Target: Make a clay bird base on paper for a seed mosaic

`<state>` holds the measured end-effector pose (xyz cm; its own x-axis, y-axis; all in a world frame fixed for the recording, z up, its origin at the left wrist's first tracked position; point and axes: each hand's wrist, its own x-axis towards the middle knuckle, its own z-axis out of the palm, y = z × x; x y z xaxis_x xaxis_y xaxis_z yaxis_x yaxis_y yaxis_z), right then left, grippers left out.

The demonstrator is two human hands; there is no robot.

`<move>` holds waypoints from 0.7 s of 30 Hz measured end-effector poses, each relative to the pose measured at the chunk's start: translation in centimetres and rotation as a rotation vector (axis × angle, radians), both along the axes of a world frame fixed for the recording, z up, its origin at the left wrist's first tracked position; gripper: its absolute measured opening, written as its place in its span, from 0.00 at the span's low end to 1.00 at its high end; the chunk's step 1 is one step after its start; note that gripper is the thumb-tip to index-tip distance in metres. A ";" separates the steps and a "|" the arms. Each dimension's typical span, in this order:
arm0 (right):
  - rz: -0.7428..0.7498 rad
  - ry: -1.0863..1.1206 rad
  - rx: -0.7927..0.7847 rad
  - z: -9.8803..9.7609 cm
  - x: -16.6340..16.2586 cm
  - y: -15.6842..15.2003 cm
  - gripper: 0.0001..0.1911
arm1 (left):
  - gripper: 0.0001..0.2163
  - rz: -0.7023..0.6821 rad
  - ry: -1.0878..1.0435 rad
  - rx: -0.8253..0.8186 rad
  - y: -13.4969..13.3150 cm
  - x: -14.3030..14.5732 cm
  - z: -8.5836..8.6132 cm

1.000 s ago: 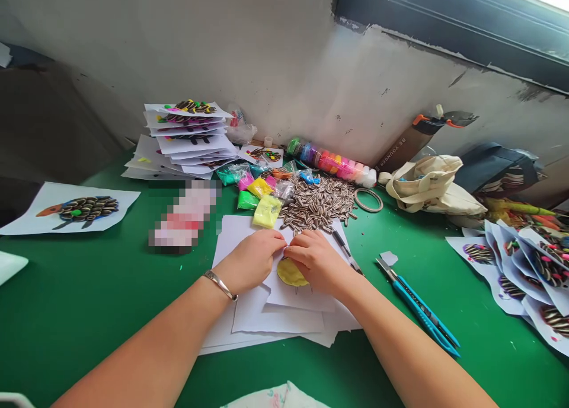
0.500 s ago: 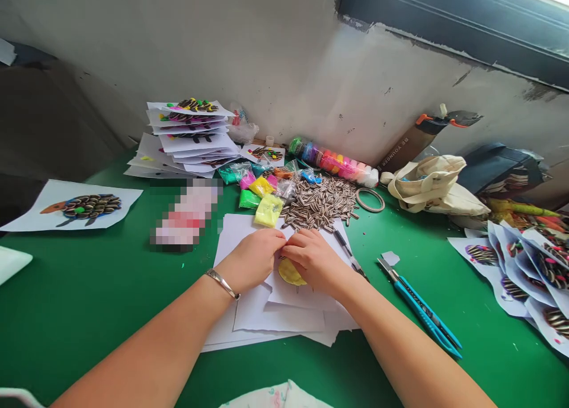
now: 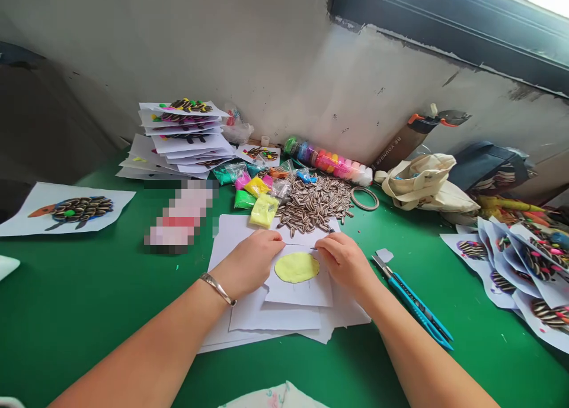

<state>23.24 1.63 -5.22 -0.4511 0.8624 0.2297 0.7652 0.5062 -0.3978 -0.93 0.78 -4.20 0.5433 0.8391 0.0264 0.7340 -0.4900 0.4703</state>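
A flat yellow oval of modelling clay (image 3: 297,267) lies on a small white sheet of paper (image 3: 275,295), with short drawn lines below it. My left hand (image 3: 255,260), a silver bangle at its wrist, has its fingers closed at the sheet's upper left corner. To the right of the oval, my right hand (image 3: 344,258) is pinched, and a small dark tip shows at its fingertips; what it belongs to is unclear. More loose white sheets (image 3: 249,319) lie underneath. Just beyond the hands is a heap of striped sunflower seeds (image 3: 315,200), beside bags of coloured clay (image 3: 264,211).
A blue utility knife (image 3: 415,304) lies to the right, near a tape roll (image 3: 364,198). Stacked seed pictures (image 3: 186,135) stand at the back left, others (image 3: 502,271) at the right. One turtle picture (image 3: 80,209) lies left. A canvas bag (image 3: 418,179) sits behind.
My right hand has moved right, away from my left hand, uncovering the yellow oval. It now covers most of the spot where the black pen lay. My left hand has barely moved.
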 end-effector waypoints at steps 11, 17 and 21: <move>0.033 -0.014 -0.042 -0.7 -0.6 -1.0 0.14 | 0.22 -0.056 0.016 0.019 -0.4 0.1 -0.1; -0.069 -0.059 0.003 -0.7 -0.6 -1.3 0.12 | 0.24 -0.035 0.022 0.019 -0.4 0.3 0.0; -0.046 -0.055 -0.001 -0.5 -0.8 -1.8 0.12 | 0.26 -0.044 0.051 0.016 -0.6 0.3 0.1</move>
<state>22.48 -0.17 -5.75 -0.4227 0.8829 0.2046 0.8083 0.4693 -0.3555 -0.65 0.16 -4.08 0.5807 0.8140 0.0111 0.7342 -0.5296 0.4248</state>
